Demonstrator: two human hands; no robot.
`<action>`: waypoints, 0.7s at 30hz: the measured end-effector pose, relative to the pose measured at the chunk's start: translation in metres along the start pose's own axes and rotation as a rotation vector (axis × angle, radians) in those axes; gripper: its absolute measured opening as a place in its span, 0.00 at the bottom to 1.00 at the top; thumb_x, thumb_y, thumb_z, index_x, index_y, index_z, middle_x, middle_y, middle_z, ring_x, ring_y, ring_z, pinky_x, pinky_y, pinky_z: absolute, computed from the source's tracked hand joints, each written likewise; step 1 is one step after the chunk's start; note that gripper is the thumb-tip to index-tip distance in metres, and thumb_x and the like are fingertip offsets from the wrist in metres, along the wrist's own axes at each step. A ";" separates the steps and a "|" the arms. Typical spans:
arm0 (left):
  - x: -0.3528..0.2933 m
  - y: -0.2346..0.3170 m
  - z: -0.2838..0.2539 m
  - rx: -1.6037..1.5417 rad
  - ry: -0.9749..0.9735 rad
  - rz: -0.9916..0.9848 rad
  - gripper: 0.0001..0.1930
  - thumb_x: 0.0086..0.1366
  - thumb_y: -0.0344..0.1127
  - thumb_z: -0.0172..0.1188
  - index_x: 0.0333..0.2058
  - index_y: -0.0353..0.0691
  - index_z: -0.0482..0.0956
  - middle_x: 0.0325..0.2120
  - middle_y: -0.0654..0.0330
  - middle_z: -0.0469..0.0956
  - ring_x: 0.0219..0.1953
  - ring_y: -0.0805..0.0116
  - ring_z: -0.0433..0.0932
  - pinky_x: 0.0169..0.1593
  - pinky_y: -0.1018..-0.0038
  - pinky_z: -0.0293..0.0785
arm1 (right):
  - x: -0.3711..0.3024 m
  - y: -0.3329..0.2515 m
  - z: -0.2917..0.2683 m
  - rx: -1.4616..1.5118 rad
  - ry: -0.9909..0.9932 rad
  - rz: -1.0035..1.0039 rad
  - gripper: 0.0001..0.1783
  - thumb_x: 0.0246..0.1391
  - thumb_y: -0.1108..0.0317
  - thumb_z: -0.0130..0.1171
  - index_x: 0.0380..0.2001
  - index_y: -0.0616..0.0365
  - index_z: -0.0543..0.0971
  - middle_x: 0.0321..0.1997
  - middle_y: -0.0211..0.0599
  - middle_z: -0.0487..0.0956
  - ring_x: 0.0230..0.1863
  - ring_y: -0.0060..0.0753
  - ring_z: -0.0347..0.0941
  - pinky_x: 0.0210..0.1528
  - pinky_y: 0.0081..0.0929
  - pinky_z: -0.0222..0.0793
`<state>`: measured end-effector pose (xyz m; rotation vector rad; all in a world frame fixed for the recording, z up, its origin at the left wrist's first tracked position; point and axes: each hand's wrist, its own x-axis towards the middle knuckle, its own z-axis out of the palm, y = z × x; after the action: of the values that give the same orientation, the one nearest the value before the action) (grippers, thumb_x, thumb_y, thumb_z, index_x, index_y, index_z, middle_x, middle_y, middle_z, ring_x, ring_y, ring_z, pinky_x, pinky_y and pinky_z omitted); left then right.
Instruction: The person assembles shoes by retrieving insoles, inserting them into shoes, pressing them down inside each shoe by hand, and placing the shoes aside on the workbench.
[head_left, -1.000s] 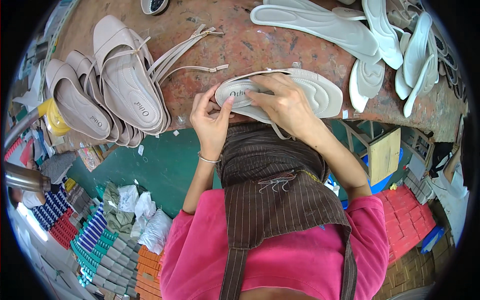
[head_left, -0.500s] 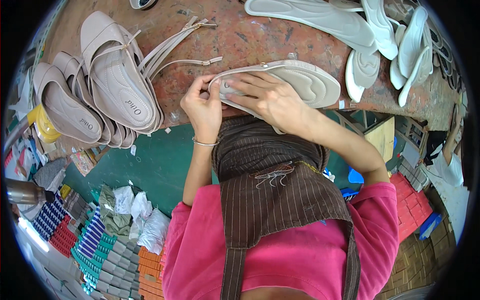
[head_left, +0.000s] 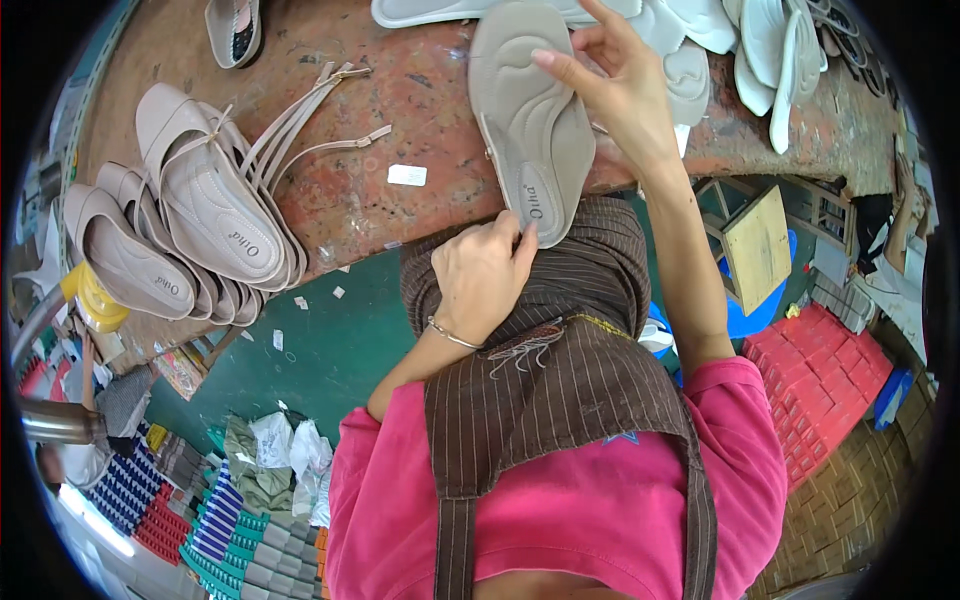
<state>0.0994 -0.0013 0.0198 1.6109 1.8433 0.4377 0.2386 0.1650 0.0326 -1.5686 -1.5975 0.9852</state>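
Note:
A beige shoe (head_left: 530, 125) stands lengthwise in front of me, its toe end pointing away over the workbench (head_left: 420, 110). Its padded insole faces up, and a small buckle shows at its left side. My left hand (head_left: 483, 275) pinches the heel end, close to the bench's front edge. Near the toe end, my right hand (head_left: 628, 100) has its fingers spread, with the thumb reaching over the insole's right edge. Whether that thumb touches the insole, I cannot tell.
Finished-looking beige shoes (head_left: 215, 215) with thin straps stand at the left. Pale insoles (head_left: 770, 60) lie at the far right. A small white label (head_left: 407, 175) rests on the bench. Below are a wooden stool (head_left: 755, 250) and red stacked crates (head_left: 815, 370).
The shoe has turned from lying crosswise to pointing away from me. My right hand has come off the insole and moved to its toe end; my left hand now grips the heel.

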 end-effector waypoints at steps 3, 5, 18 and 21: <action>-0.012 0.015 0.005 0.164 0.111 0.306 0.11 0.56 0.41 0.67 0.27 0.40 0.78 0.31 0.57 0.80 0.37 0.60 0.79 0.37 0.66 0.75 | -0.033 0.001 -0.018 -0.029 -0.317 -0.295 0.17 0.41 0.75 0.63 0.39 0.63 0.77 0.56 0.48 0.75 0.58 0.56 0.71 0.69 0.49 0.54; -0.013 0.021 0.017 0.184 0.186 0.432 0.15 0.54 0.40 0.66 0.35 0.36 0.81 0.39 0.50 0.78 0.48 0.52 0.75 0.55 0.55 0.71 | -0.074 0.007 -0.018 -0.371 -0.327 -0.526 0.20 0.39 0.77 0.62 0.40 0.63 0.74 0.59 0.48 0.74 0.63 0.52 0.69 0.72 0.52 0.49; -0.012 0.010 0.042 0.398 -0.057 0.349 0.32 0.57 0.42 0.65 0.57 0.30 0.70 0.60 0.46 0.68 0.68 0.50 0.57 0.66 0.44 0.53 | -0.040 0.013 0.040 -0.772 -0.160 -0.593 0.24 0.52 0.70 0.51 0.54 0.63 0.74 0.56 0.48 0.77 0.60 0.43 0.71 0.71 0.52 0.48; -0.011 0.009 0.039 0.361 -0.070 0.367 0.32 0.58 0.41 0.64 0.58 0.30 0.70 0.61 0.46 0.66 0.69 0.51 0.57 0.66 0.45 0.55 | -0.053 0.006 0.039 -0.976 0.056 -0.745 0.18 0.52 0.70 0.51 0.46 0.64 0.76 0.49 0.49 0.78 0.53 0.43 0.75 0.72 0.52 0.45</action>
<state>0.1322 -0.0166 -0.0004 2.1951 1.6408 0.2040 0.2098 0.1101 0.0105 -1.2749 -2.5176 -0.3064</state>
